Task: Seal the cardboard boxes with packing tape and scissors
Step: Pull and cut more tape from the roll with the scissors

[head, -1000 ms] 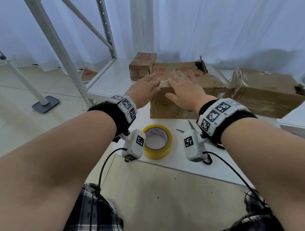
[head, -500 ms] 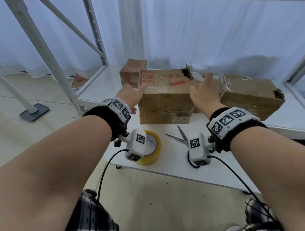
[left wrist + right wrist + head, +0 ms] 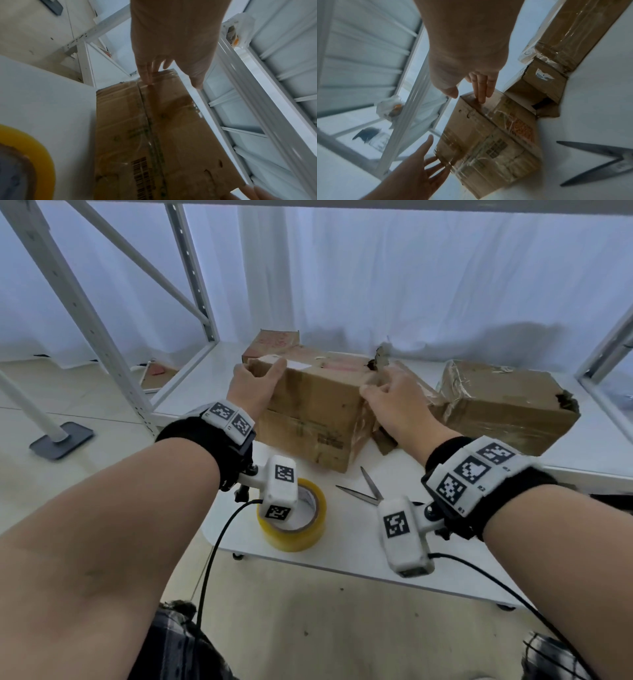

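My left hand and right hand squeeze the box from both sides, fingers flat and together. The tape roll and scissors lie just in front of the box, not picked up. I think taping hasn't begun.

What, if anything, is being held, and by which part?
The middle cardboard box, between both hands: left hand at its top left corner, right hand at its top right corner, fingers flat on the ends.
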Motion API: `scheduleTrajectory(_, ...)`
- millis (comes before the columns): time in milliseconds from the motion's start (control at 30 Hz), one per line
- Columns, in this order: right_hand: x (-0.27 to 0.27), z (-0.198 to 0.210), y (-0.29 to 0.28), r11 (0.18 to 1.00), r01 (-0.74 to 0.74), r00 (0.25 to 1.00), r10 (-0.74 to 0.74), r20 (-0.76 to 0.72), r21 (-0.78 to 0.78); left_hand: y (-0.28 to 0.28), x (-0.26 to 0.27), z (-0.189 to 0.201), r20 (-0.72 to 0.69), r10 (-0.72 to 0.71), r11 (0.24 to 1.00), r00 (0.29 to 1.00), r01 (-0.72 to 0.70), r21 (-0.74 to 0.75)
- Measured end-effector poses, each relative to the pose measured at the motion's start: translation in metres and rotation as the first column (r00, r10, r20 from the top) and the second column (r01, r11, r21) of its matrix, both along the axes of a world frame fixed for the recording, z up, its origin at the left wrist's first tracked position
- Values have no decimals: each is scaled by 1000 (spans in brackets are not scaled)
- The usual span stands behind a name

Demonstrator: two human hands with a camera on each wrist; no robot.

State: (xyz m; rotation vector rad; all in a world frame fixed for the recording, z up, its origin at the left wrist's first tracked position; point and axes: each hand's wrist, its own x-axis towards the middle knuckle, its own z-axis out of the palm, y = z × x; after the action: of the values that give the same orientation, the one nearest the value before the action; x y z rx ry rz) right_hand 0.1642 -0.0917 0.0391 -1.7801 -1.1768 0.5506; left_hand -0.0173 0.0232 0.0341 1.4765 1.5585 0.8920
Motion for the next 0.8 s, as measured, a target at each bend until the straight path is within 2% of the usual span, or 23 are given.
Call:
scheduleTrajectory(100,-4,-12,-3,998,-56,996,58,68,-33,7,-1,-9,-78,37,999,996,-39,-19)
scheduleTrajectory(200,9,-14,-4,1000,21,997,-22,69,4,3,9,-5,-197,65,997,978,-70,-15)
scheduleTrajectory(300,25,-9,0,996,92,996,-92,18,18,-8,25,1,-389,-43,997,920,63,38)
scheduleTrajectory(367,32,-7,4,996,83,996,-83,-9,8,-10,35,0,-485,-149,984,862,179,15)
scheduleTrajectory(467,37,-7,8,996,55,994,-61,-90,-65,-7,41,-11,-480,-287,955,829,289,-71)
scheduleTrajectory(533,42,-9,11,994,17,990,-32,-140,-104,-6,38,-14,-408,-284,958,867,275,-82)
scheduleTrajectory(700,41,-13,19,994,-36,976,13,-219,-100,-3,23,-12,-274,-239,964,932,261,44)
scheduleTrajectory(800,35,-16,24,994,-69,981,51,-188,-90,-3,19,-11,-298,-209,950,931,266,165)
